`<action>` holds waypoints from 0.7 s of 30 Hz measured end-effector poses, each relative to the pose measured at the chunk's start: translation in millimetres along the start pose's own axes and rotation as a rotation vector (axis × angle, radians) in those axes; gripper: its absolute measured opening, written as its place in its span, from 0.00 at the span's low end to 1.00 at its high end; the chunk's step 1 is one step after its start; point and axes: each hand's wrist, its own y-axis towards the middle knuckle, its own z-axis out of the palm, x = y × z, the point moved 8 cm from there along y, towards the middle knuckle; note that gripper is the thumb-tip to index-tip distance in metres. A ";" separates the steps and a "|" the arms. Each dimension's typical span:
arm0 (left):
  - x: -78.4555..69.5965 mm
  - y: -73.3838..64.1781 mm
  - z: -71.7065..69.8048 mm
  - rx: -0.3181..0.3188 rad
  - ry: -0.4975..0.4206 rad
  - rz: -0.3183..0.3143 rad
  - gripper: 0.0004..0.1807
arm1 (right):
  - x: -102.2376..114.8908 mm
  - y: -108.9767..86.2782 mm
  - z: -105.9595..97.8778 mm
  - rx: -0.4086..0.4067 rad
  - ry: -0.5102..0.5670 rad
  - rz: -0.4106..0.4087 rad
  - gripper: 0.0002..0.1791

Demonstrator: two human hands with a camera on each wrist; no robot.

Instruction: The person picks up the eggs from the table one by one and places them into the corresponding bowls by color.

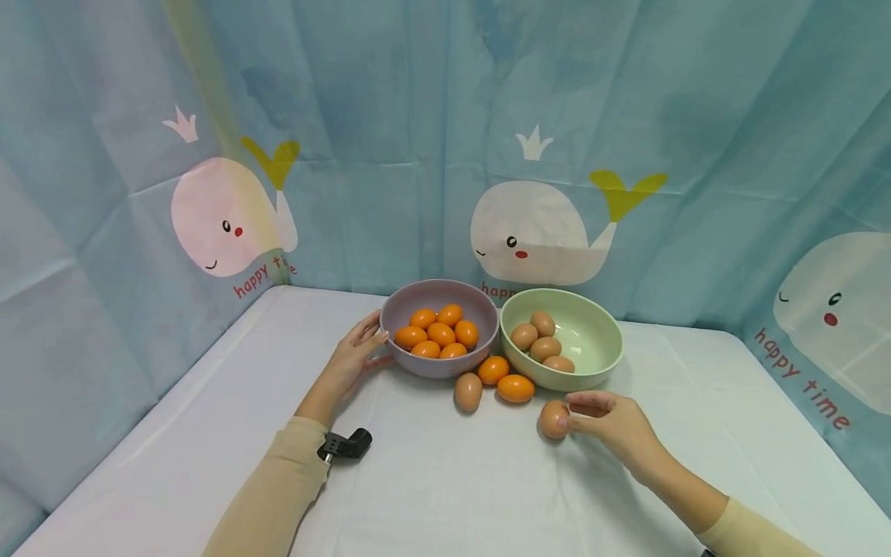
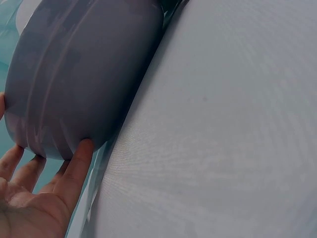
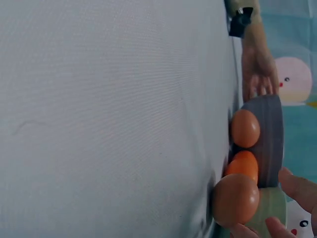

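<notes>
My left hand (image 1: 350,357) rests against the outer left side of the mauve bowl (image 1: 438,368), which holds several smooth orange egg-shaped pieces (image 1: 442,334). In the left wrist view, its spread fingers (image 2: 74,178) touch the bowl's wall. On the white table, my right hand (image 1: 616,425) is at a brown egg (image 1: 552,420), with one fingertip overlapping it. The right wrist view shows a gap between the upper finger (image 3: 297,191) and this egg. Right of the mauve bowl, the light green bowl (image 1: 595,340) contains several brown eggs (image 1: 546,349).
In front of the bowls lie another brown egg (image 1: 469,392) and two orange egg-shaped pieces, one nearer (image 1: 515,388) and one tucked between the bowls (image 1: 493,370). A blue curtain (image 1: 390,170) with whale prints hangs behind the white tabletop (image 1: 445,480).
</notes>
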 end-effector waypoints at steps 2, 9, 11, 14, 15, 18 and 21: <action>-0.6 -0.3 0.5 0.000 -0.001 -0.001 0.35 | -3.1 1.9 1.8 0.007 0.005 0.003 0.30; -0.5 -0.5 -0.3 -0.002 -0.006 -0.001 0.35 | -11.9 9.8 9.5 0.031 0.037 0.028 0.33; 0.0 -0.4 -0.5 -0.004 -0.004 -0.004 0.35 | -12.9 11.9 11.8 0.041 0.051 0.027 0.33; 0.7 -0.2 -0.3 -0.007 -0.002 -0.010 0.35 | -14.5 14.8 14.8 0.052 0.066 0.029 0.33; 0.8 -0.1 -0.1 -0.006 -0.001 -0.010 0.36 | -14.8 15.5 15.7 0.055 0.068 0.031 0.33; 0.9 0.3 0.0 -0.008 -0.004 -0.007 0.36 | -15.5 16.8 17.5 0.059 0.068 0.034 0.32; 1.2 0.3 0.0 -0.014 -0.008 -0.007 0.35 | -15.4 15.7 18.5 0.072 0.092 0.047 0.32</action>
